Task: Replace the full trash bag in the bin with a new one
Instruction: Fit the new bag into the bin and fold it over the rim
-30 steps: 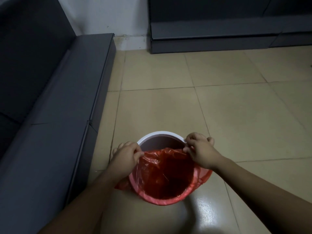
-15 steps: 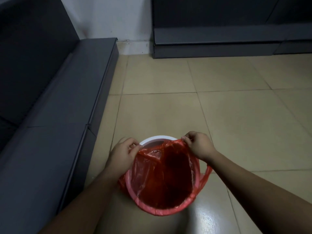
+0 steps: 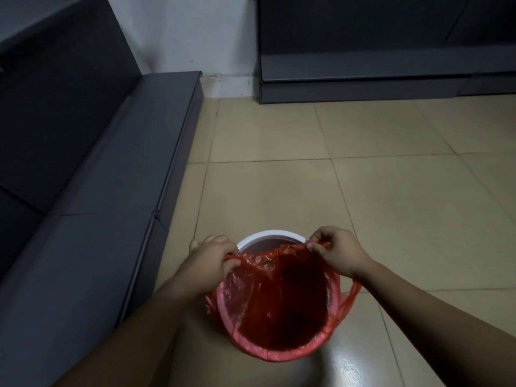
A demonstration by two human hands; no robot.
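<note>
One white bin [image 3: 268,238] stands on the tiled floor [image 3: 391,191], just beside a grey sofa [image 3: 97,191], and one red trash bag [image 3: 279,297] lines it. The bag's near edge is folded over the bin's near rim, while its far edge is lifted clear and stretched between the two hands, leaving a bare arc of white rim beyond it. The left hand [image 3: 212,261] is clenched on the bag's edge at the left of the bin; the right hand [image 3: 335,251] pinches the edge at the right. Both hands sit about level with each other, neither clearly nearer the uncovered rim, and the taut edge runs left to right between them. The bare rim lies just ahead of that edge, away from the person, so the coming move likely turns on carrying the edge forward and down over it. A loop of red plastic, probably a handle, hangs outside on the right. No second bag is in view.
</note>
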